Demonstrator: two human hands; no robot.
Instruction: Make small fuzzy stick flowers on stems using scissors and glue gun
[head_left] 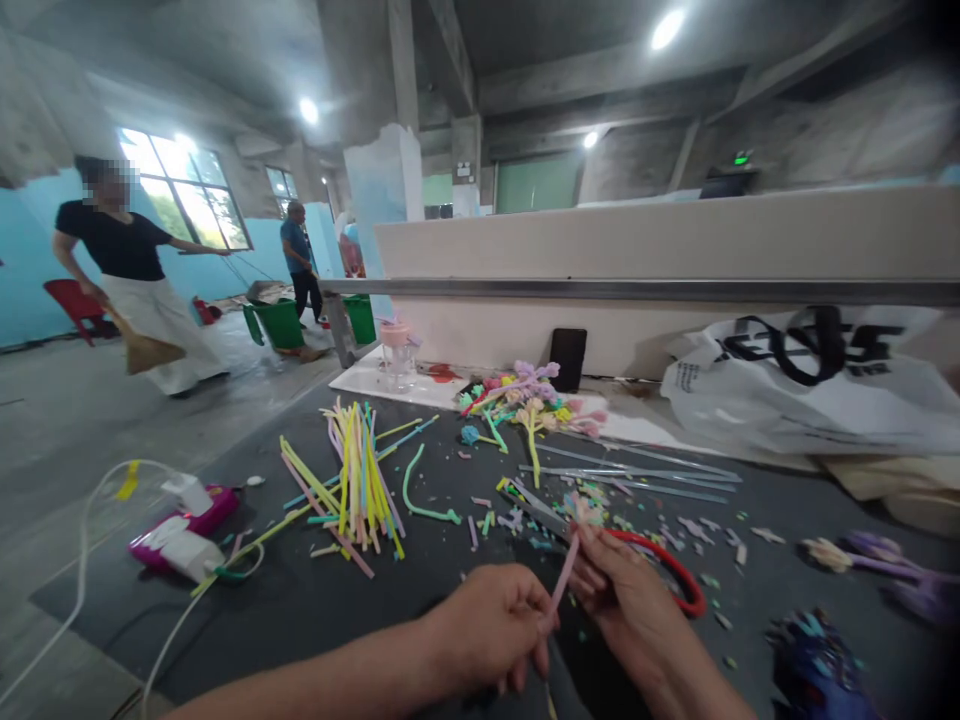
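Observation:
My left hand (pixel 499 620) is closed around the lower part of a pink pipe cleaner flower's stem (pixel 567 572). Higher up, the fingers of my right hand (pixel 619 585) pinch the same stem just below its pale pink, fluffy head (pixel 586 508). Red-handled scissors (pixel 691 592) lie behind my right hand, their blades pointing away to the left; the hand hides their middle. Left of my hands is a loose pile of pastel pipe cleaners (pixel 360 480). Finished-looking colourful pipe cleaner flowers (pixel 532 385) are heaped farther back.
Small offcuts litter the dark table mat (pixel 300 610). Clear thin sticks (pixel 652 480), a phone (pixel 568 358) and a white plastic bag (pixel 810 385) lie beyond. A purple power strip (pixel 214 508) with cables sits left. Two people stand in the background, one with a broom (pixel 150 350).

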